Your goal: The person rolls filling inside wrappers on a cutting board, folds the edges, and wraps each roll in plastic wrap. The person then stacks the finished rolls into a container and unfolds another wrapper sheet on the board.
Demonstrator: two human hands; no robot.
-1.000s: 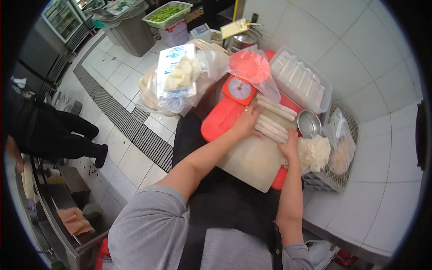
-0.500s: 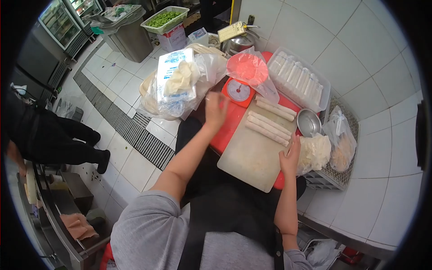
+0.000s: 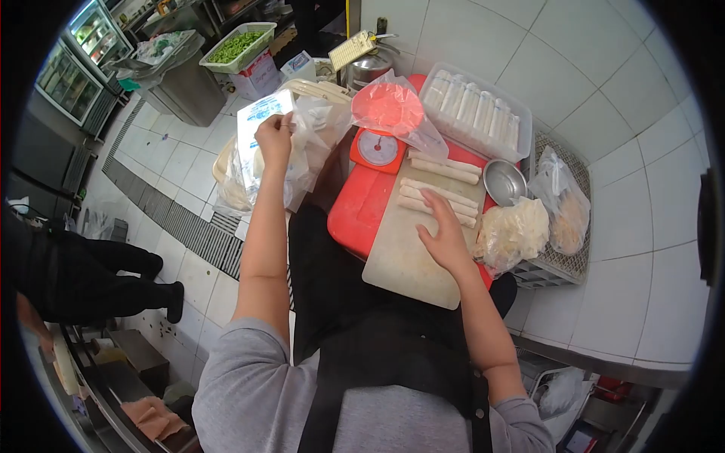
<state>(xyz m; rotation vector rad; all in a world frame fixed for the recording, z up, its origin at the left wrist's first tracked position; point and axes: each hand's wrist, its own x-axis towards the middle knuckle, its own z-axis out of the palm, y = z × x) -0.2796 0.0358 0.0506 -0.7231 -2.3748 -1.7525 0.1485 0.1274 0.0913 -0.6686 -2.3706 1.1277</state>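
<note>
My left hand (image 3: 273,140) is over the pale dough sheets (image 3: 299,155), which lie on a white and blue plastic package (image 3: 257,113). Its fingers are pinched together, and what is between them is hidden. My right hand (image 3: 447,238) is open, thumb apart, above the pale cutting board (image 3: 400,257). Its fingertips reach the nearer pale rolls (image 3: 434,202), touching or just over them. More long rolls (image 3: 445,167) lie farther up the board, which rests on a red stool or table (image 3: 351,208).
Behind the board stand an orange scale (image 3: 377,149) with a bagged pan and a clear tub (image 3: 521,147) of wrapped rolls. At right are a metal bowl (image 3: 504,183), a bag of pale dough-like sheets (image 3: 513,230) and another bag (image 3: 563,208) on a crate. Another person (image 3: 98,272) stands at left.
My left hand has moved left from beside the scale onto the dough sheets, and its fingers have closed. My right hand has moved from the board's right edge inward over the rolls. The view has shifted.
</note>
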